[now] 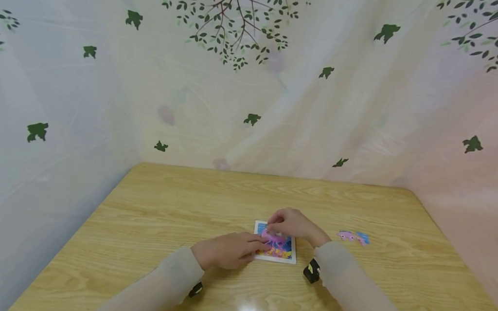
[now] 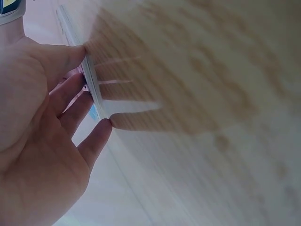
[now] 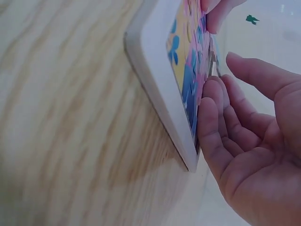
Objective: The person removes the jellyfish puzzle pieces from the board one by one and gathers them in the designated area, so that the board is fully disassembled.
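A jigsaw puzzle (image 1: 287,253) with a pink jellyfish picture and a white frame lies flat on the table. My left hand (image 1: 228,249) rests at its left side, its fingers reaching over the picture. In the left wrist view, the thumb and several fingertips touch the side of the puzzle's frame (image 2: 92,77). Over the upper part of the picture, my right hand (image 1: 294,223) bends its fingers and pinches a thin puzzle piece (image 3: 215,59), mostly hidden by the fingers. The lower fingers of that hand rest at the picture's edge.
Two loose puzzle pieces, a pink one (image 1: 346,236) and a blue-and-pink one (image 1: 363,238), lie to the right of the puzzle. The wooden table (image 1: 175,198) ends at a pale curtain (image 1: 218,94) printed with leaves, behind and along both sides.
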`<action>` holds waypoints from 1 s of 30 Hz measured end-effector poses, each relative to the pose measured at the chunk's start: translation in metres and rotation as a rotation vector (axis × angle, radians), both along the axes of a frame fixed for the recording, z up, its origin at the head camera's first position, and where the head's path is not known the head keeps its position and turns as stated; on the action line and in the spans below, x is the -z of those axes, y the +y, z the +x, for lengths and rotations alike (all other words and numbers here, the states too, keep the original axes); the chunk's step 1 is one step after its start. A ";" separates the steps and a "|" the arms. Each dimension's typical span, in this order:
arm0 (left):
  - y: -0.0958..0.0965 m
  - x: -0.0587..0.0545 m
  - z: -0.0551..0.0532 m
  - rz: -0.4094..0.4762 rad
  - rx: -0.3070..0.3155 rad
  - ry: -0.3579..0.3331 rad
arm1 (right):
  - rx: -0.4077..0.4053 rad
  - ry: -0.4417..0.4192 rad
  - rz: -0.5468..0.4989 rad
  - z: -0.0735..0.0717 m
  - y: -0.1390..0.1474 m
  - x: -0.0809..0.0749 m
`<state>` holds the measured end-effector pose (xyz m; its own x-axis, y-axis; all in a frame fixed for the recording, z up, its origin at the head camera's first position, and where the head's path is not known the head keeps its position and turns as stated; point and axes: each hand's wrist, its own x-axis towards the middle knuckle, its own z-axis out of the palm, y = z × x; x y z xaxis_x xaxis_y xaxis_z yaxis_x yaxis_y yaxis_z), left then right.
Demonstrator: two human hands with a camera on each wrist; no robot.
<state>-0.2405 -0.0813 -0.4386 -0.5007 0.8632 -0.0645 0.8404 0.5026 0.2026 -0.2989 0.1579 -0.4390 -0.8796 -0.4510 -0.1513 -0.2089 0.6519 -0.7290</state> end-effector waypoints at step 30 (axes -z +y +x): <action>-0.001 0.001 0.001 -0.002 -0.053 -0.046 | 0.043 0.055 -0.084 0.001 0.056 -0.012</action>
<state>-0.2397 -0.0820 -0.4395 -0.5420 0.8356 -0.0898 0.8026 0.5463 0.2395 -0.2980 0.2142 -0.4271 -0.9043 -0.4218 -0.0652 -0.2234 0.5980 -0.7698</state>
